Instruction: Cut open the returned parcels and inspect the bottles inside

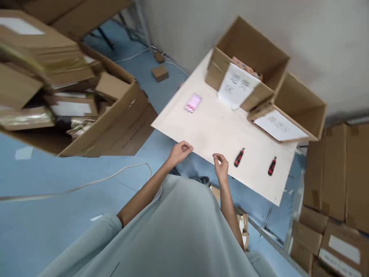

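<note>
My left hand is at the near edge of a white table, its fingers curled towards the thumb in a loose pinch. Nothing shows between them. To its right, my right hand hovers by the same edge, fingers bent in and likewise holding nothing visible. Nearest to it on the tabletop lies a black and red utility knife. A second black and red utility knife rests farther right. Towards the table's left side is a blurred-out pink item, whose kind I cannot make out.
Two open cardboard boxes, one larger and one smaller, stand at the table's back with handwritten paper sheets. Left is a big carton full of smaller boxes. Stacked cartons line the right. A white cable crosses the blue floor.
</note>
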`<state>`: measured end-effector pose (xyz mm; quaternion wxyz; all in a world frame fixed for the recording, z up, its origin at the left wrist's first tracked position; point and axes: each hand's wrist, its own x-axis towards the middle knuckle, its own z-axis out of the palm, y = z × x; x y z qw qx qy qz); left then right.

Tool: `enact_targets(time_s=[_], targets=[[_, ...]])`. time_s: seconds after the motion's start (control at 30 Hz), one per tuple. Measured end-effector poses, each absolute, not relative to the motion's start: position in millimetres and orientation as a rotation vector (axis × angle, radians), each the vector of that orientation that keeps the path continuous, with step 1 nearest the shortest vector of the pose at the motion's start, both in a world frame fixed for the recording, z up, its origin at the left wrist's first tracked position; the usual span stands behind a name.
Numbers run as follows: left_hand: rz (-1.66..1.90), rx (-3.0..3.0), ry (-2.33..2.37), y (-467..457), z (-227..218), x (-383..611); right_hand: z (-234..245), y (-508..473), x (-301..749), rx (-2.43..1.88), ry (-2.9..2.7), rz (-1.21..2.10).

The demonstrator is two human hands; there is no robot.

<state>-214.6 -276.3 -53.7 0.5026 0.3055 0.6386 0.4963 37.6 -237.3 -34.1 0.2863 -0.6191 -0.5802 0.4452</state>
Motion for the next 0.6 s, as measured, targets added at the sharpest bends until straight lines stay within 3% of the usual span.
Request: enact_targets(time_s=[0.6], targets=[[1.722, 0.020, 1.953, -394, -70, -549, -63, -159, -394, -1.086, -2.242, 1.495]])
